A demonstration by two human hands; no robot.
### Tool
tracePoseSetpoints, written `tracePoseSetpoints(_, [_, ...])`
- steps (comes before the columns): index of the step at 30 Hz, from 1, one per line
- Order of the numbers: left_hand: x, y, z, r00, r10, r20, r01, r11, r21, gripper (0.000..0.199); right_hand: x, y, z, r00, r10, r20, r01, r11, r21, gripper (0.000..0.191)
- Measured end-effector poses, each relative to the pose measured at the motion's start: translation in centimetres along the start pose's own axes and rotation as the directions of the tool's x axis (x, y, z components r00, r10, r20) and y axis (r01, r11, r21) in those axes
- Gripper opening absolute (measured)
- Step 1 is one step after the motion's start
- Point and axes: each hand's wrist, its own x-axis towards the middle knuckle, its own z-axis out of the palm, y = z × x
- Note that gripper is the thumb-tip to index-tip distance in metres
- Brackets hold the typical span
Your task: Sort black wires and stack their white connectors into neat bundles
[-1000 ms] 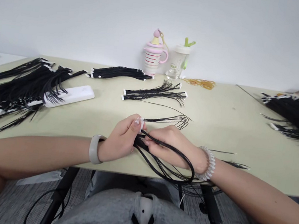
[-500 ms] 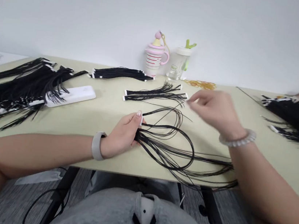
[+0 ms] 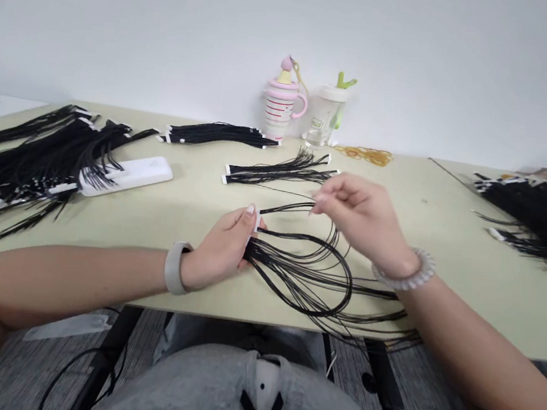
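Note:
My left hand (image 3: pixel 222 245) is closed around a bundle of thin black wires (image 3: pixel 295 268), its thumb pressed on the white connector (image 3: pixel 256 219) at the bundle's end. From there the wires loop and fan out to the right over the table. Up and right of the connector, my right hand (image 3: pixel 355 219) pinches with thumb and forefinger at thin black wires (image 3: pixel 286 207) that run from the connector to its fingertips. Behind the hands lie two short black wire bundles (image 3: pixel 278 171) with white connectors.
Black wire harnesses (image 3: pixel 32 156) pile up at left, partly over a white power-bank-like block (image 3: pixel 133 175). Another bundle (image 3: pixel 217 134) lies at the back. A pink-lidded mug (image 3: pixel 280 108), a clear cup (image 3: pixel 323 121) and yellow rubber bands (image 3: pixel 365 154) sit by the wall. More harnesses (image 3: pixel 544 217) lie right.
My right hand has moved left and slightly down, with its fingertips now at the wires nearer the connector. My left hand keeps its hold in almost the same place.

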Motion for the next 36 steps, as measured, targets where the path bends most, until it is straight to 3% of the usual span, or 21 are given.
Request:
tracePoseSetpoints(4, [-0.1,0.0,-0.1,1.000,0.007,0.029,-0.009,0.999,0.053,0.037,-1.3,-0.3,1.5,0.969,-0.209,0.129,0.239,0.924,-0.299,0.019])
tracePoseSetpoints(10, [-0.1,-0.2,-0.4,0.998,0.035,0.059,-0.042,0.992,0.121,0.037,-1.7,0.5,2.5,0.931,-0.313,0.188,0.363,0.853,-0.374,0.016])
tracePoseSetpoints(15, [-0.3,0.1,-0.4,0.994,0.032,0.108,-0.049,0.987,0.155,0.037,-2.1,0.8,3.3,0.916,-0.368,0.157,0.400,0.821,-0.408,0.018])
tracePoseSetpoints(21, [-0.3,0.0,-0.4,0.994,0.032,0.109,-0.048,0.988,0.145,0.037,-2.2,0.9,3.5,0.913,-0.340,0.226,0.408,0.785,-0.466,0.020])
tracePoseSetpoints(36, [-0.4,0.3,-0.2,0.992,0.048,0.120,-0.067,0.985,0.160,0.038,-2.3,0.9,3.6,0.912,-0.321,0.256,0.411,0.725,-0.553,0.026])
